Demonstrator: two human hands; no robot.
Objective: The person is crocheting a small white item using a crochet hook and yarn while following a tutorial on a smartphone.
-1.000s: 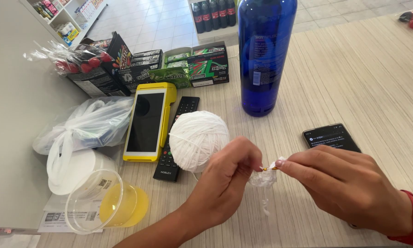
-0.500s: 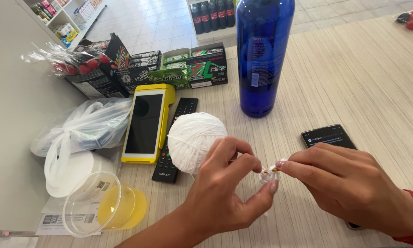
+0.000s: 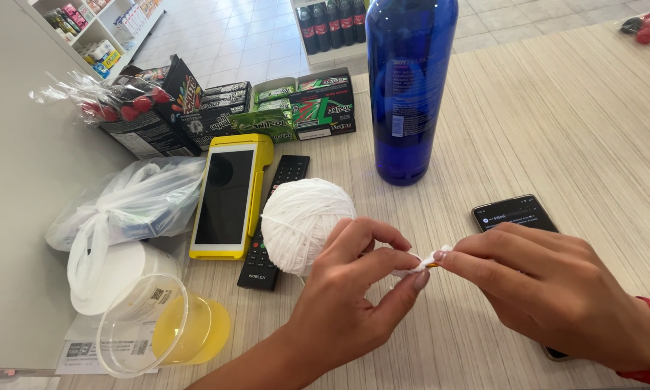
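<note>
A clear plastic cup point(image 3: 148, 336) lying on its side at the near left edge of the pale wood-grain counter point(image 3: 556, 137) has a yellow lid or liquid showing at its bottom; which, I cannot tell. Beside it a knotted translucent plastic bag point(image 3: 133, 206) holds something pale and blurred. At the far edge, open cardboard display boxes point(image 3: 307, 101) hold green and red candy packs, and one tall blue glass bottle point(image 3: 410, 87) stands upright, contents unseen.

The left hand point(image 3: 346, 303) and right hand point(image 3: 556, 296) meet near the front edge. Both are pinched shut, thumb against forefinger, on a small white twist of yarn point(image 3: 427, 261) with a tiny orange tip between the fingertips. That twist sits just in front of the one round ball of white yarn point(image 3: 304, 222), which rests on the counter touching a black remote control point(image 3: 274, 217).

Against half a second ago, the left fingers have opened out a little and the twist shows more plainly; the ball, bottle and cup have not shifted.

Counted: one yellow card terminal point(image 3: 231, 196), one remote, one black smartphone point(image 3: 516, 213) partly under the right hand, one cup, one bag.
</note>
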